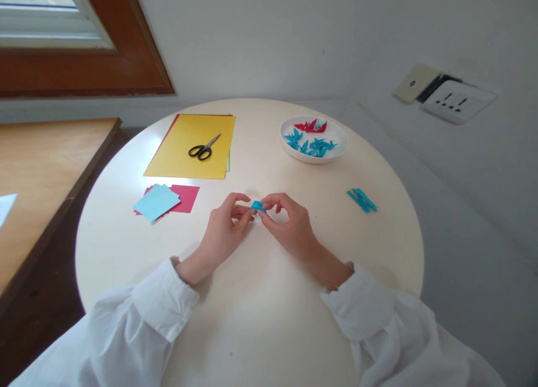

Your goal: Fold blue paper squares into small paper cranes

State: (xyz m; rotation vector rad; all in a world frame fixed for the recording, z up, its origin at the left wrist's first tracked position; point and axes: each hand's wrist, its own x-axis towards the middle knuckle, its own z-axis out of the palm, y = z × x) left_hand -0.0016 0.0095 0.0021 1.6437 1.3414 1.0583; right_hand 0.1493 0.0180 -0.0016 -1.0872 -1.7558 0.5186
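Between my two hands, over the middle of the round table (260, 331), is a small folded piece of blue paper (258, 205). My left hand (229, 223) pinches its left side between thumb and fingers. On the right side, the thumb and index finger of my right hand (290, 222) grip the same paper. Parts of the paper are hidden behind the fingertips. A white plate (286, 146) farther back holds several folded blue paper cranes (318, 147) and a group of red ones (311, 126).
Black-handled scissors (204, 150) lie on a yellow sheet (172, 157) at the back left, over other coloured sheets. Nearer are light blue paper squares (157, 202) on pink ones (188, 198). Narrow blue paper strips (362, 200) lie at the right. Wall sockets (456, 100) are beyond.
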